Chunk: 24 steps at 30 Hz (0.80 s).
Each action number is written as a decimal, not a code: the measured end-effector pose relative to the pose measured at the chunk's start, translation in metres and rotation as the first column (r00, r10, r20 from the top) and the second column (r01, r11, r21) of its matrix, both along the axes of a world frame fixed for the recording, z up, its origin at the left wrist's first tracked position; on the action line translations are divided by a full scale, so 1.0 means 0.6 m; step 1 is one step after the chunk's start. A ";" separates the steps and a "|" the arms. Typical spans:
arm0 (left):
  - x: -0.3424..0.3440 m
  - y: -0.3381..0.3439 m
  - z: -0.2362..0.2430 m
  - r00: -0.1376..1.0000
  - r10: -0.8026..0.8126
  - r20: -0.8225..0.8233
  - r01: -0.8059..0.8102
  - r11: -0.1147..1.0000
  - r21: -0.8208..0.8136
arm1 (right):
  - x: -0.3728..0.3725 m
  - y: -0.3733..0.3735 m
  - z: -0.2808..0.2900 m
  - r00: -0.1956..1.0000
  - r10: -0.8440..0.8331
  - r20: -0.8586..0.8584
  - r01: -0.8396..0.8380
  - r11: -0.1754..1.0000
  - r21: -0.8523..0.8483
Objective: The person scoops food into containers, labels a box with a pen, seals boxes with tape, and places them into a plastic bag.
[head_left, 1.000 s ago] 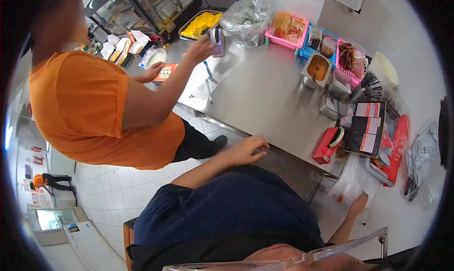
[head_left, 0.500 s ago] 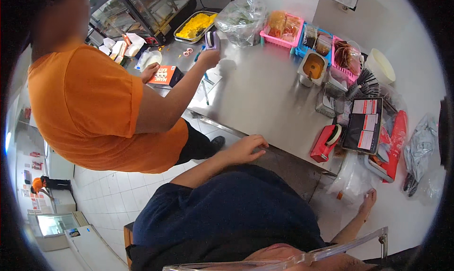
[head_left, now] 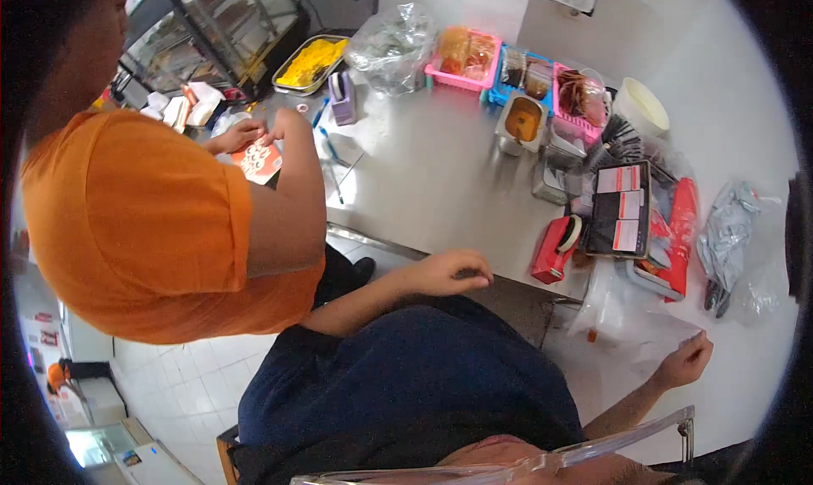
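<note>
My right hand pinches the edge of a clear plastic bag, which stretches from the red tape dispenser's corner toward my fingers. A small orange-brown spot shows at the bag's lower edge. My left hand is held in front of my body by the steel table's front edge, its fingers curled in toward the thumb with nothing visible in them. Closest to it on the table is the red tape dispenser. Beside that, a tablet leans among bags and a red plastic roll.
At left, a co-worker in an orange shirt has both hands on an orange box. A purple tape dispenser stands near a tray of yellow food. Pink and blue baskets and a sauce container line the back.
My right hand has risen, drawing the bag's edge outward. My left hand's fingers have curled in. The co-worker has set down the purple tape dispenser and put both hands on the box.
</note>
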<state>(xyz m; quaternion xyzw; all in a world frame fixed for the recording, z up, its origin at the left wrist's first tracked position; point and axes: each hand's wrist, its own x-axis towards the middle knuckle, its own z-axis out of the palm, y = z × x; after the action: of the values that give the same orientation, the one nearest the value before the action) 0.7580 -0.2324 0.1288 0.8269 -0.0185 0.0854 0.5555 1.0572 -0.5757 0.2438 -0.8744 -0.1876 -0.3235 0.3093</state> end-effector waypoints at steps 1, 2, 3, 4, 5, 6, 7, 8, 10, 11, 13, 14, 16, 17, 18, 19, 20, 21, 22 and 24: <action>0.016 -0.005 0.015 1.000 -0.022 0.010 0.022 1.000 -0.001 | -0.032 0.012 0.006 0.992 0.096 0.087 -0.105 0.990 0.098; 0.032 -0.015 0.031 0.978 -0.205 0.030 0.207 0.971 -0.119 | -0.059 0.040 -0.004 0.959 0.191 0.208 -0.228 0.958 0.174; 0.045 -0.023 0.048 0.921 -0.381 0.077 0.388 0.891 -0.234 | -0.093 0.072 -0.002 0.902 0.273 0.336 -0.353 0.912 0.207; 0.061 -0.030 0.059 0.880 -0.458 0.124 0.474 0.837 -0.274 | -0.122 0.118 -0.016 0.806 0.327 0.494 -0.469 0.862 0.195; 0.070 -0.040 0.061 0.865 -0.482 0.136 0.501 0.824 -0.266 | -0.144 0.152 -0.055 0.829 0.392 0.399 -0.538 0.756 0.374; 0.071 -0.052 0.052 0.927 -0.330 0.180 0.374 0.770 -0.516 | -0.202 0.209 -0.031 0.653 0.689 0.315 -0.739 0.671 0.065; 0.075 -0.063 0.052 0.965 -0.183 0.188 0.262 0.632 -0.730 | -0.236 0.247 -0.026 0.588 0.800 0.121 -0.794 0.599 -0.100; 0.080 -0.066 0.055 0.988 -0.040 0.151 0.153 0.433 -0.888 | -0.260 0.287 -0.031 0.443 0.894 0.066 -0.886 0.447 -0.122; 0.080 -0.043 0.086 0.998 0.008 0.068 0.051 0.578 -0.814 | -0.280 0.327 -0.049 0.254 0.963 -0.092 -0.958 0.238 -0.162; 0.073 -0.026 0.097 0.994 0.104 -0.015 -0.084 0.698 -0.711 | -0.271 0.323 -0.064 0.268 0.959 -0.088 -0.953 0.251 -0.168; 0.049 -0.001 0.090 0.996 0.068 -0.049 -0.084 0.798 -0.597 | -0.252 0.311 -0.111 0.126 0.983 -0.135 -0.989 0.135 0.060; 0.033 -0.002 0.088 0.992 0.076 -0.098 -0.115 0.853 -0.509 | -0.244 0.303 -0.119 0.286 0.951 -0.118 -0.944 0.300 0.136; 0.009 0.002 0.085 0.983 0.102 -0.150 -0.156 0.897 -0.413 | -0.251 0.334 -0.071 0.430 0.899 -0.086 -0.900 0.435 0.042; 0.000 0.004 0.090 0.999 0.035 0.040 -0.024 0.968 -0.248 | -0.245 0.343 -0.066 0.495 0.867 -0.064 -0.868 0.496 -0.001; -0.012 0.006 0.096 0.976 -0.061 0.207 0.073 0.996 -0.053 | -0.241 0.353 -0.061 0.552 0.833 -0.042 -0.834 0.551 -0.041; -0.022 0.010 0.105 0.977 -0.049 0.205 0.062 0.997 -0.056 | -0.220 0.349 -0.069 0.362 0.928 -0.093 -0.912 0.331 -0.242; -0.030 0.014 0.115 0.962 0.042 0.271 -0.073 0.992 0.104 | -0.203 0.341 -0.080 0.260 0.957 -0.130 -0.918 0.204 -0.339; -0.041 0.017 0.120 0.932 0.130 0.339 -0.226 0.939 0.261 | -0.185 0.335 -0.096 0.139 0.974 -0.178 -0.912 0.056 -0.407; -0.048 0.025 0.113 0.931 0.148 0.333 -0.243 0.933 0.265 | -0.177 0.317 -0.119 0.212 0.881 -0.422 -0.973 0.148 -0.179; -0.062 0.043 0.094 0.716 0.409 0.566 -0.615 0.754 0.232 | -0.163 0.295 -0.117 0.150 0.659 -0.737 -0.940 0.326 0.101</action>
<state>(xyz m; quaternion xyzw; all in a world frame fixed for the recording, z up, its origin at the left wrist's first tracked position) 0.7211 -0.2068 0.1852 0.8454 0.0620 0.4364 0.3018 0.9597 -0.3988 0.1738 -0.7139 -0.5684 0.2806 0.2975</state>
